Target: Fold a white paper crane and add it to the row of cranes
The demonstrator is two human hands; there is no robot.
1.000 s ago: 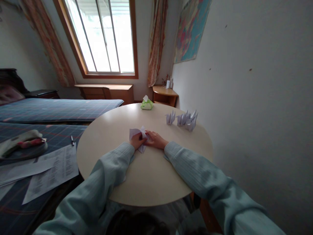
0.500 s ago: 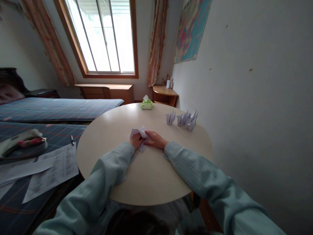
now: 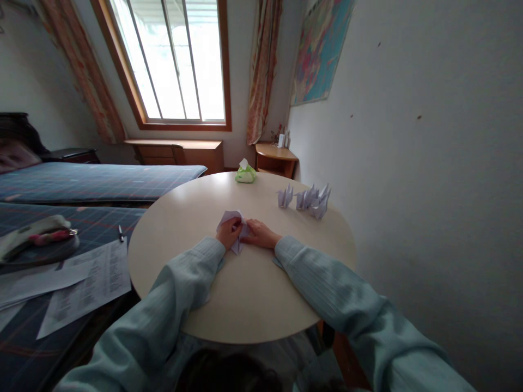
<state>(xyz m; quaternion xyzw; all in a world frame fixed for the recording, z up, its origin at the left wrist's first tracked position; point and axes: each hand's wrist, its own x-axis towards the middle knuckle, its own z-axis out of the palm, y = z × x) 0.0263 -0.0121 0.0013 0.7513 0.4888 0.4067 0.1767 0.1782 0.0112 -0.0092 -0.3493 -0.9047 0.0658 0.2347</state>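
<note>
A partly folded sheet of white paper [image 3: 237, 247] lies on the round table [image 3: 249, 288], between my two hands. My left hand [image 3: 229, 231] is closed on its left side, the fingers pinching the sheet near its middle. From the right, my right hand [image 3: 260, 234] grips the paper's right edge, its fingers pressed against the folds. Both hands cover much of the sheet, so the creases under them are hidden. Several folded paper cranes [image 3: 318, 202] stand grouped at the table's right side, with one crane [image 3: 285, 196] a little apart to their left.
A green tissue pack [image 3: 245, 174] sits at the table's far edge. The wall [image 3: 408, 190] runs close along the right. To the left, a bed [image 3: 102, 218] holds printed sheets [image 3: 90, 288], a pen [image 3: 121, 233] and a bag-like item [image 3: 36, 237].
The paper's raised upper flap has come down flatter under my left hand, whose fingers have shifted up over it. My right hand stays nearly in place.
</note>
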